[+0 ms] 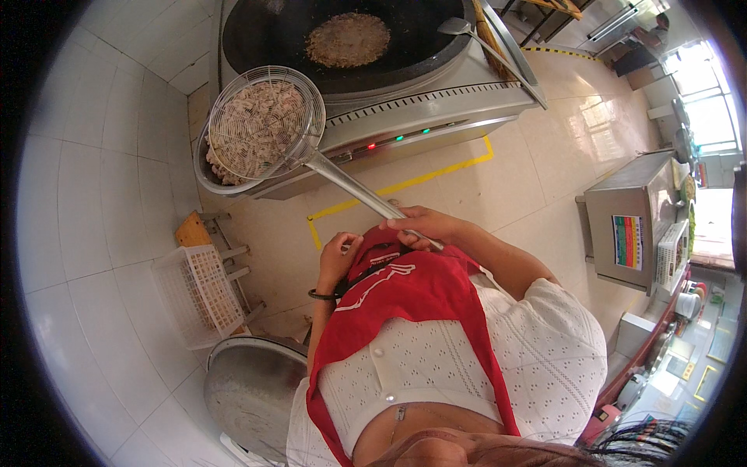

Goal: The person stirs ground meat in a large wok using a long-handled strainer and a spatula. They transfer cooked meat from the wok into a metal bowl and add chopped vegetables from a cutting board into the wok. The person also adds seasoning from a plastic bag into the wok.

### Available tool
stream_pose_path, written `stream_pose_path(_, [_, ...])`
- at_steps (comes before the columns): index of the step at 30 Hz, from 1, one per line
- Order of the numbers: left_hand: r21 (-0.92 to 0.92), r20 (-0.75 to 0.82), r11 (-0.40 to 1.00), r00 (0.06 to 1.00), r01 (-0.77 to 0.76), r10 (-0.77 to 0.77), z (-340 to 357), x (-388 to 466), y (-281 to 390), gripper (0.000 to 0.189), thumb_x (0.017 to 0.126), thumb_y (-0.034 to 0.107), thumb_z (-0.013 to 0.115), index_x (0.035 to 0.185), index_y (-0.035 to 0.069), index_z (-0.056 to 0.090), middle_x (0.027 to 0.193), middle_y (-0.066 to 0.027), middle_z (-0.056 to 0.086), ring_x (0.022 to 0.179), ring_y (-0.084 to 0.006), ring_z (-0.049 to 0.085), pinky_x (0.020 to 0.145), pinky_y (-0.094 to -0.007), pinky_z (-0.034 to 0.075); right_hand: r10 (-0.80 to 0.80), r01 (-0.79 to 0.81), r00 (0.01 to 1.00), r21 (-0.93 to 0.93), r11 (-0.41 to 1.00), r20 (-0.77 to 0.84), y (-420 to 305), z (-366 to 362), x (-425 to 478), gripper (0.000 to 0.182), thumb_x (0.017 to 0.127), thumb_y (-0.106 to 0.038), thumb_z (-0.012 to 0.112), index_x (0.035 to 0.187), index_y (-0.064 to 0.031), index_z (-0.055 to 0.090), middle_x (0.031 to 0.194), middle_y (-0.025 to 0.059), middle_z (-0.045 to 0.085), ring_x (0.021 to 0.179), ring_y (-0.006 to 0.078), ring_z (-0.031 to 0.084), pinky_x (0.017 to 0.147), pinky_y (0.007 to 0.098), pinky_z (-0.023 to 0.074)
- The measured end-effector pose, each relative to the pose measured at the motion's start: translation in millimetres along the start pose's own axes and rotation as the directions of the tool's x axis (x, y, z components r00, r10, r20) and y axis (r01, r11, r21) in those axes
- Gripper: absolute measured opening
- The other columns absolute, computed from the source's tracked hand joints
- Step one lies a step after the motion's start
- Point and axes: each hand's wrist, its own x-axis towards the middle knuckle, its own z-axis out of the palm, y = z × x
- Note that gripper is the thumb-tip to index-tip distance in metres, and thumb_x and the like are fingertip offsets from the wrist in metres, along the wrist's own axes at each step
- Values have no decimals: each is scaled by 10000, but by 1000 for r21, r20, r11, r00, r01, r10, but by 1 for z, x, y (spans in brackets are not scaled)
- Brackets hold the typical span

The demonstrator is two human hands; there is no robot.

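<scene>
My right hand (425, 226) grips the tubular metal handle (367, 195) of a large wire-mesh skimmer (267, 122). The skimmer's round head lies over a metal basin (211, 185) of pale meat strips (224, 169). Meat shows through the mesh; whether any lies in the skimmer itself I cannot tell. In front of the red apron (408, 292) is my left hand (338, 257), fingers curled, a dark band on its wrist. Whether its fingers pinch anything is unclear. Ahead, a big black wok (414, 58) holds bubbling liquid (348, 39) at its bottom.
A long-handled spatula (493, 49) and a bamboo brush (490, 46) rest on the right of the steel stove (373, 131). At left stand a white plastic basket (198, 292) and a large metal bowl (254, 385). A steel cabinet (601, 227) stands right; a person (650, 44) is far off.
</scene>
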Motion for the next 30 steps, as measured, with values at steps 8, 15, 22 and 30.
stream_pose_path(8, [-8, -22, 999, 999, -33, 32, 2, 2, -5, 257, 897, 270, 589, 952, 21, 624, 896, -92, 648, 772, -176, 618, 687, -290, 491, 3, -4, 1000, -33, 999, -18, 1, -1, 0, 387, 904, -414, 558, 1083, -72, 534, 578, -35, 416, 402, 34, 338, 354, 184, 250])
stream_pose_path(15, [47, -35, 996, 996, -75, 77, 1, 3, -6, 254, 899, 264, 589, 941, 15, 621, 897, -103, 647, 784, -193, 628, 693, -302, 497, 5, -8, 999, -69, 998, -48, 1, 0, 1, 395, 901, -418, 560, 1094, -73, 541, 576, -35, 409, 410, 42, 340, 360, 193, 250])
stream_pose_path(22, [-32, -60, 996, 995, -87, 85, 2, -5, -9, 237, 866, 274, 613, 896, 40, 629, 884, -107, 633, 768, -234, 633, 665, -316, 492, 48, -50, 998, -38, 998, -38, 0, 8, 1, 345, 935, -324, 523, 1164, -70, 481, 570, -30, 379, 393, 52, 327, 362, 208, 275])
stream_pose_path(30, [10, -30, 997, 996, -78, 78, 0, -15, -18, 256, 901, 272, 586, 946, 23, 622, 906, -90, 646, 784, -191, 626, 700, -298, 501, 21, -22, 997, -12, 1000, -71, 2, 20, 1, 303, 891, -380, 584, 998, -115, 480, 560, -44, 399, 388, 45, 337, 348, 207, 261])
